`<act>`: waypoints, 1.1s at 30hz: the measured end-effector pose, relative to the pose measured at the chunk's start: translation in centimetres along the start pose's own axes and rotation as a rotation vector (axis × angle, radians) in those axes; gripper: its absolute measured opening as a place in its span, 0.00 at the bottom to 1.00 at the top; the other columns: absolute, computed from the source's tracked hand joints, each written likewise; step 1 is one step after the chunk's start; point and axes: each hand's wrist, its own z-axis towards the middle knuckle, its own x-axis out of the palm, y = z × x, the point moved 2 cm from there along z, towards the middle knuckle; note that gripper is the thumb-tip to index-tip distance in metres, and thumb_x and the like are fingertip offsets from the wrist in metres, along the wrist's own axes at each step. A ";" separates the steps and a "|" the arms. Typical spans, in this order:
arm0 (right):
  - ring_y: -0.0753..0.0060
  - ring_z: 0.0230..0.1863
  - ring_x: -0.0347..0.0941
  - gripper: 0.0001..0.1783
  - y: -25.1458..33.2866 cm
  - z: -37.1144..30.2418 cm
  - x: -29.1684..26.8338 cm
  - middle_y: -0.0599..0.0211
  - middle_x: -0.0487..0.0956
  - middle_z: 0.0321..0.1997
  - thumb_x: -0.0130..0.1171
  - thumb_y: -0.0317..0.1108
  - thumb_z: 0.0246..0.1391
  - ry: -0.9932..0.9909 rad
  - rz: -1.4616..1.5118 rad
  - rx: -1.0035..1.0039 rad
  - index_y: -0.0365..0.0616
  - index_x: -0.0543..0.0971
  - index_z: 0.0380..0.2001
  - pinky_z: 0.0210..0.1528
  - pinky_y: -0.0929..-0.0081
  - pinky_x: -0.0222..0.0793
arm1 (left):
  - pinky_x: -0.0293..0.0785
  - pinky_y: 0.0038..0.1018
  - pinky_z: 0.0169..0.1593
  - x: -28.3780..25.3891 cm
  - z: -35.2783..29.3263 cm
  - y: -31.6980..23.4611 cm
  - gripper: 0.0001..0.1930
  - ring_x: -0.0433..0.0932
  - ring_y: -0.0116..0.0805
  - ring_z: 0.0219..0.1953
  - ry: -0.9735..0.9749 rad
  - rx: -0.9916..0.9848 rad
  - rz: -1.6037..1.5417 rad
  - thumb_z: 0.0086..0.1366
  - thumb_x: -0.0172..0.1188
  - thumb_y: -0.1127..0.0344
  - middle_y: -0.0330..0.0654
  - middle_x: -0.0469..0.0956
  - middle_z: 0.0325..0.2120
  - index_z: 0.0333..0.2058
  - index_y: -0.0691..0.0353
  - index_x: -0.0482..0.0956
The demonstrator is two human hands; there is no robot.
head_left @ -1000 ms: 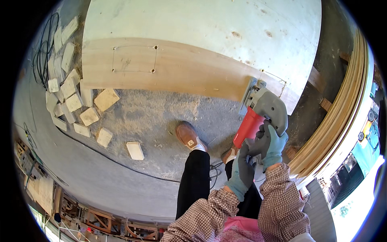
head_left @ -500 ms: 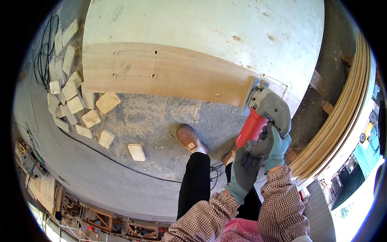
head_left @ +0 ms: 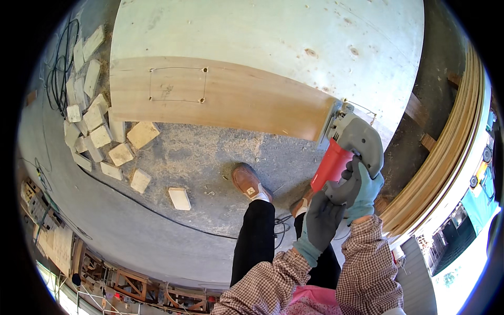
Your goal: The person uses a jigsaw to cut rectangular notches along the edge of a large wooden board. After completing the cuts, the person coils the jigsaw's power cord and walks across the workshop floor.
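A red and grey jigsaw [head_left: 336, 160] rests with its metal base on the near right part of a large plywood sheet [head_left: 252, 47]. Its blade is hidden by the base and body. My right hand [head_left: 367, 191], in a grey and teal glove, is wrapped round the jigsaw's grey handle. My left hand [head_left: 321, 223], gloved the same way, is closed round the rear end of the tool, touching the right hand. Beside the base, a drawn outline with small holes runs on the pale sheet. Another marked rectangle [head_left: 178, 85] with holes at its corners shows on the browner strip at left.
Several wooden offcut blocks [head_left: 95, 118] lie heaped at left, with coiled black cable [head_left: 59, 79] behind. A black cord [head_left: 157, 212] crosses the sawdust-strewn floor [head_left: 210, 157] near my feet. Stacked boards [head_left: 441, 142] stand at right. Wooden frames [head_left: 131, 283] are at lower left.
The jigsaw and both hands appear slightly farther right in the picture, as does most of the scene, by a small view shift. Both hands keep the same grip.
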 end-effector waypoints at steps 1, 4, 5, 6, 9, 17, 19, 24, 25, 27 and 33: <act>0.68 0.18 0.72 0.12 0.1 0.1 0.0 0.59 0.75 0.25 0.55 0.25 0.44 0.000 -0.006 -0.003 0.31 0.73 0.34 0.21 0.74 0.69 | 0.63 0.34 0.53 0.1 0.0 0.0 0.24 0.69 0.40 0.46 0.003 0.001 -0.009 0.59 0.52 0.50 0.47 0.69 0.42 0.43 0.66 0.66; 0.68 0.18 0.72 0.12 0.4 0.3 0.0 0.59 0.75 0.25 0.55 0.25 0.44 0.011 -0.027 -0.013 0.31 0.73 0.34 0.21 0.74 0.69 | 0.63 0.34 0.53 0.7 0.0 0.1 0.24 0.69 0.39 0.46 0.013 0.000 -0.031 0.58 0.52 0.50 0.46 0.69 0.42 0.43 0.65 0.67; 0.68 0.18 0.72 0.12 0.3 0.5 0.0 0.59 0.75 0.25 0.55 0.25 0.44 0.011 -0.023 -0.012 0.31 0.73 0.34 0.21 0.73 0.70 | 0.63 0.34 0.53 0.9 0.0 0.2 0.23 0.69 0.39 0.46 0.016 -0.004 -0.036 0.58 0.52 0.50 0.46 0.69 0.42 0.43 0.65 0.67; 0.68 0.18 0.72 0.12 0.3 0.6 -0.1 0.59 0.75 0.25 0.55 0.25 0.44 0.011 -0.019 -0.012 0.31 0.73 0.35 0.21 0.73 0.70 | 0.63 0.33 0.53 1.1 0.0 0.2 0.23 0.69 0.39 0.46 0.018 -0.007 -0.041 0.58 0.52 0.50 0.46 0.69 0.42 0.43 0.65 0.67; 0.68 0.18 0.72 0.12 0.4 0.9 -0.1 0.59 0.75 0.25 0.56 0.25 0.44 0.008 -0.032 -0.010 0.31 0.73 0.35 0.21 0.73 0.70 | 0.63 0.33 0.52 1.4 0.1 0.2 0.23 0.69 0.38 0.45 0.017 -0.004 -0.032 0.58 0.52 0.51 0.46 0.68 0.42 0.44 0.65 0.66; 0.68 0.18 0.72 0.13 1.2 1.2 0.1 0.59 0.75 0.26 0.55 0.25 0.44 0.006 -0.056 -0.004 0.31 0.73 0.35 0.20 0.73 0.70 | 0.63 0.33 0.53 2.0 0.2 0.5 0.23 0.68 0.38 0.46 0.064 0.004 -0.031 0.59 0.52 0.52 0.45 0.67 0.43 0.45 0.65 0.65; 0.68 0.18 0.72 0.13 1.5 1.3 0.4 0.59 0.75 0.25 0.55 0.25 0.44 -0.004 -0.075 0.015 0.31 0.73 0.35 0.20 0.74 0.70 | 0.63 0.34 0.53 2.1 0.3 0.5 0.23 0.68 0.38 0.47 0.068 0.005 -0.036 0.59 0.52 0.52 0.46 0.67 0.44 0.45 0.65 0.64; 0.69 0.17 0.71 0.13 1.6 1.7 0.4 0.60 0.74 0.25 0.55 0.26 0.44 0.020 -0.081 0.005 0.31 0.73 0.35 0.20 0.74 0.70 | 0.62 0.34 0.54 2.5 0.5 0.5 0.23 0.67 0.39 0.48 0.091 0.002 -0.059 0.60 0.51 0.53 0.46 0.67 0.45 0.46 0.65 0.64; 0.69 0.17 0.71 0.12 1.6 1.8 0.4 0.60 0.74 0.25 0.55 0.26 0.44 0.020 -0.083 0.008 0.31 0.73 0.35 0.20 0.74 0.70 | 0.61 0.34 0.54 2.5 0.5 0.6 0.23 0.67 0.39 0.48 0.094 0.006 -0.056 0.60 0.51 0.53 0.46 0.67 0.45 0.46 0.65 0.64; 0.69 0.17 0.71 0.12 1.8 1.8 0.5 0.60 0.74 0.24 0.55 0.25 0.44 0.017 -0.083 0.007 0.31 0.73 0.35 0.20 0.74 0.70 | 0.61 0.34 0.54 2.5 0.6 0.6 0.23 0.67 0.39 0.48 0.099 0.012 -0.049 0.60 0.51 0.53 0.46 0.67 0.45 0.46 0.65 0.64; 0.69 0.17 0.71 0.11 1.7 2.0 0.4 0.60 0.74 0.24 0.55 0.25 0.44 0.028 -0.071 0.015 0.31 0.73 0.34 0.19 0.74 0.70 | 0.61 0.34 0.55 2.4 0.8 0.7 0.22 0.67 0.39 0.48 0.146 0.022 -0.034 0.60 0.52 0.53 0.46 0.67 0.44 0.45 0.65 0.64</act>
